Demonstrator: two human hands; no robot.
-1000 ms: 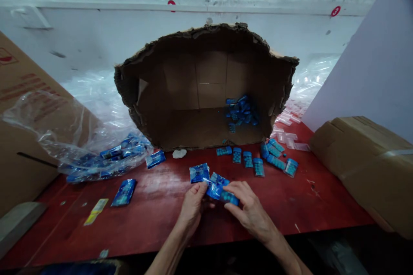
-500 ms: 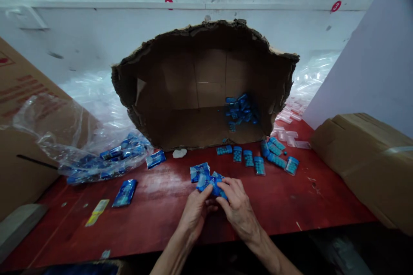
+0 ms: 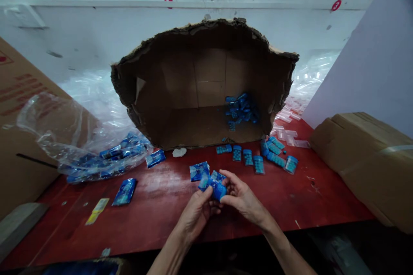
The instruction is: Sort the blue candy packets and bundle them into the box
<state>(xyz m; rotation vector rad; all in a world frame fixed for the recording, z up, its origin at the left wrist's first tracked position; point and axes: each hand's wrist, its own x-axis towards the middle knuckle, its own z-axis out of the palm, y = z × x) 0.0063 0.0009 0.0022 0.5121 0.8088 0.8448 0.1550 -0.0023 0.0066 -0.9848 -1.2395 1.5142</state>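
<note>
Your left hand (image 3: 197,207) pinches a blue sachet (image 3: 217,190); your right hand (image 3: 248,201) grips its three-o'clock edge. Two-handed hold, presumably for steadiness.

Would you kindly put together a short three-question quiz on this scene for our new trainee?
1. True or false: the left hand holds a blue packet.
2. Where in the torn-edged carton does the blue pile lie, as seen in the picture? A) left B) middle C) right
3. Fill in: the tabletop is coloured ___.

Key: 1. True; 2. C; 3. red
</note>
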